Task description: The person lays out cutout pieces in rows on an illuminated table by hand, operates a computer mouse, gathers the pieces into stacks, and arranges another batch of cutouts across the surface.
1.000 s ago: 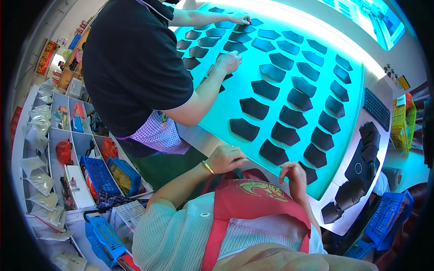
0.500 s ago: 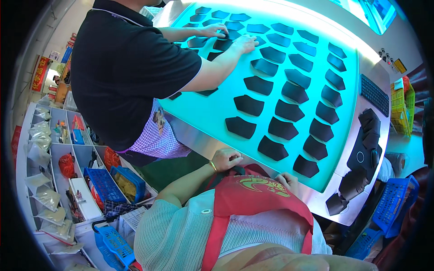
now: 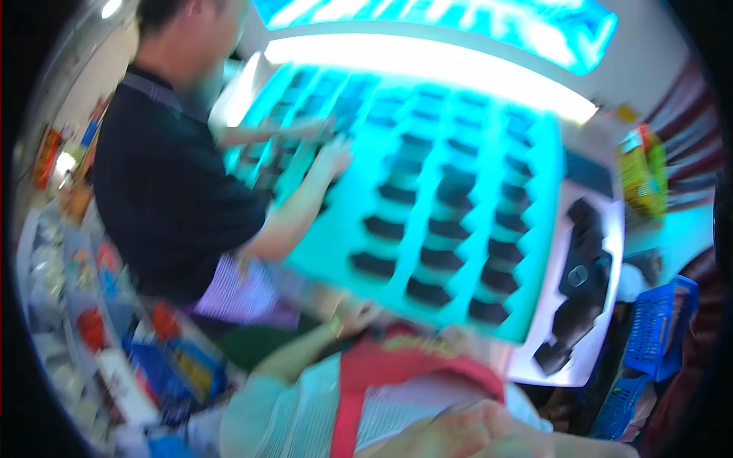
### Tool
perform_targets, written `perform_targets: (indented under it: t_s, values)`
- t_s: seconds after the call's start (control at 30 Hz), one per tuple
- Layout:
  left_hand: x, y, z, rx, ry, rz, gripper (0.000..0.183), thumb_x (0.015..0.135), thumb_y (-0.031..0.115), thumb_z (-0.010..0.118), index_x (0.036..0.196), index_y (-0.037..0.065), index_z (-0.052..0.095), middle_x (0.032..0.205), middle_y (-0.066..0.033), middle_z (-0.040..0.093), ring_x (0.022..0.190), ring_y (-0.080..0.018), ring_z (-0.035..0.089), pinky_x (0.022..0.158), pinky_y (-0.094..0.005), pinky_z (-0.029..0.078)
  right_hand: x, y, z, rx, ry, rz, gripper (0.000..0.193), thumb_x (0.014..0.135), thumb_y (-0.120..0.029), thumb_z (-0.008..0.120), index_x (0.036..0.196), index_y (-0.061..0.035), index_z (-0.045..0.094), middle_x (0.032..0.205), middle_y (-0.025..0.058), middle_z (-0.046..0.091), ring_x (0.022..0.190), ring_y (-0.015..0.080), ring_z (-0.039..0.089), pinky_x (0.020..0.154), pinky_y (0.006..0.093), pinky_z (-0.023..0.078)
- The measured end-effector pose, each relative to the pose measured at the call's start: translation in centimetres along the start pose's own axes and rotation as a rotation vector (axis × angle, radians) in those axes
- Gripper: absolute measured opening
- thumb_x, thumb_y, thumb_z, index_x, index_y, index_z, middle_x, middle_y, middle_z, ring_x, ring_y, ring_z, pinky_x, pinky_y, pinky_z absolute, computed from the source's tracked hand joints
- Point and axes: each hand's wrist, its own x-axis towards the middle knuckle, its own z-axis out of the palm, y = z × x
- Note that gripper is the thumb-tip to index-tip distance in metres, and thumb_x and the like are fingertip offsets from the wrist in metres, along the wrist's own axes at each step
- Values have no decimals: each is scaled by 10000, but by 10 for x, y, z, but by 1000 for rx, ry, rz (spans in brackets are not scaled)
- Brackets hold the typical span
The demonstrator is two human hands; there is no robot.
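Note:
My left hand (image 3: 356, 316), with a gold-coloured band at the wrist, rests by the near edge of the lit teal table (image 3: 328, 252). My right hand (image 3: 460, 338) is at the upper edge of the red apron (image 3: 416, 370) on my chest. Motion smears the fingers of both hands, so their grip cannot be made out. Rows of dark, flat pieces with pointed ends (image 3: 384, 228) lie across the table beyond my hands. Neither hand is on these pieces.
At the left a co-worker in a dark shirt (image 3: 168, 206) leans over the table, a hand (image 3: 332, 156) among the pieces. More dark pieces (image 3: 574, 311) lie on the right-hand ledge. A blue basket (image 3: 658, 324) and a yellow basket (image 3: 643, 179) stand farther right.
The view has tilted up and blurred, so the scene sits lower and further left. The co-worker's hands have shifted toward the left-hand rows. My hands stay close to the apron.

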Motion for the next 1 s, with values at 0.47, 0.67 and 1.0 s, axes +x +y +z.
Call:
perform_targets:
  t_s: [0.47, 0.67, 1.0]
  values:
    - [-16, 20, -15, -118, 133, -145, 263, 860, 364, 700, 877, 102, 710, 723, -94, 684, 658, -243, 677, 594, -355, 519, -8, -121, -20, 250, -68, 101, 230, 954, -221, 626, 902, -4, 685, 779, 60, 672, 710, 113, 602, 646, 292, 490]
    - [-10, 7, -10, -162, 96, -209, 259, 863, 351, 701, 882, 93, 710, 724, -95, 686, 649, -233, 673, 596, -340, 517, -7, -110, -18, 207, -49, 73, 213, 942, -211, 653, 908, -4, 688, 775, 65, 672, 704, 116, 606, 634, 296, 495]
    - [-17, 37, -34, -255, 50, -234, 264, 885, 328, 687, 947, 72, 703, 802, -100, 703, 737, -223, 692, 647, -339, 525, -8, -108, -16, 142, -47, -17, 184, 904, -187, 698, 886, -4, 689, 749, 73, 664, 695, 118, 601, 630, 298, 494]
